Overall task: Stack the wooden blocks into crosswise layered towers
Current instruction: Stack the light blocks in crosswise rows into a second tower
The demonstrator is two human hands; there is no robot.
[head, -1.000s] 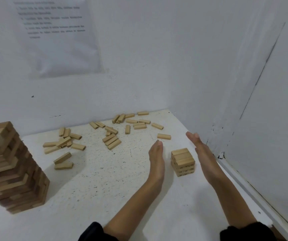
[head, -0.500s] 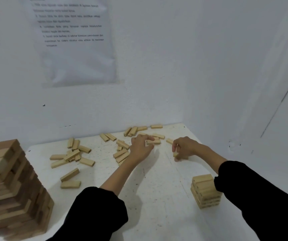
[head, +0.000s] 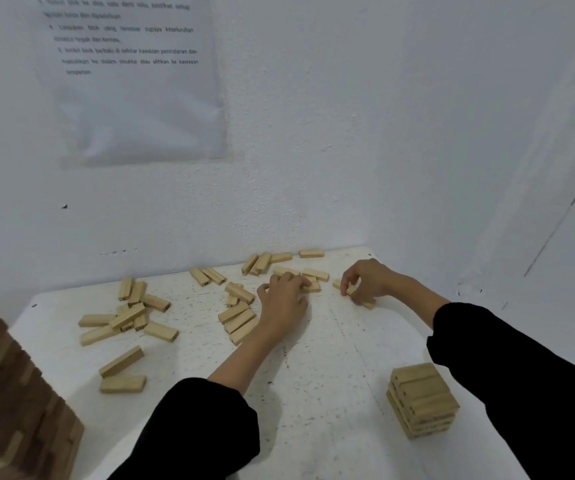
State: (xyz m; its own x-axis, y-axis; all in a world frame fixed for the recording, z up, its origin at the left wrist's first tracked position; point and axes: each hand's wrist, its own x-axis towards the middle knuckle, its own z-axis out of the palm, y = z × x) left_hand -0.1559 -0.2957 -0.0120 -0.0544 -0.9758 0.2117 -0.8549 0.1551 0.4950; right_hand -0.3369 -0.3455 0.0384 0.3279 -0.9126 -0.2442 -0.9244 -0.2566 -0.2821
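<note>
Head view — left hand (head: 284, 301) gripped a loose block (head: 312, 288), right hand (head: 369, 280) pinched a second block (head: 350, 291) — both near the far edge of the surface (head: 341, 358).

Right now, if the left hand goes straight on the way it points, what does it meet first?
Probably the loose blocks right at the left hand fingertips; behind them, the wall.
</note>
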